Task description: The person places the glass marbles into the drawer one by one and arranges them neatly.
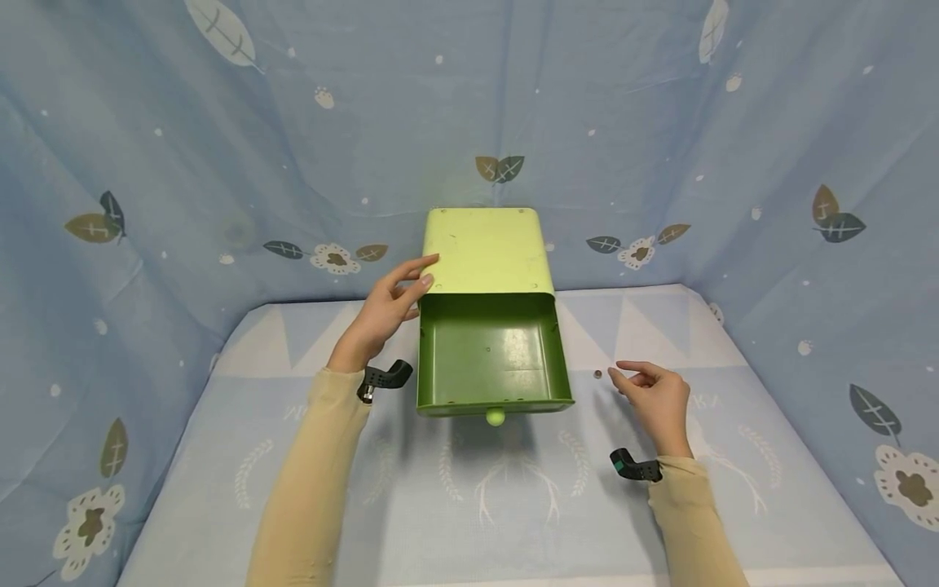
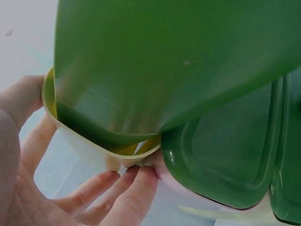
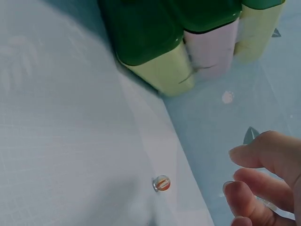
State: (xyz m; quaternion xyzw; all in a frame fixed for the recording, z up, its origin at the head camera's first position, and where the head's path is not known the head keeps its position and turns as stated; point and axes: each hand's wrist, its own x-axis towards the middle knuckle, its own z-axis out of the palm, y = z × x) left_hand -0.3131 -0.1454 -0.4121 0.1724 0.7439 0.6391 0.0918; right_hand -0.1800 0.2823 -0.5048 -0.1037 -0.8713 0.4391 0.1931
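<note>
A stacked drawer cabinet has a yellow-green top casing (image 1: 484, 249) and its dark green top drawer (image 1: 487, 350) pulled out, with a round knob (image 1: 495, 417) on the front. My left hand (image 1: 381, 314) grips the casing's left edge, its fingertips reaching onto the top. Seen from the left wrist, thumb and fingers lie around the corner of the casing rim (image 2: 106, 153). A small glass marble (image 3: 162, 183) with orange stripes rests on the table right of the drawer. Close beside it, my right hand (image 1: 656, 403) hovers with fingers loosely bent, thumb and forefinger apart, holding nothing.
Below the pulled-out drawer are further green-fronted drawers in pink (image 3: 214, 47) and yellow-green casings (image 3: 162, 70). The cabinet stands near the back of the cloth-covered table (image 1: 455, 522), and a patterned blue curtain (image 1: 381, 122) surrounds it.
</note>
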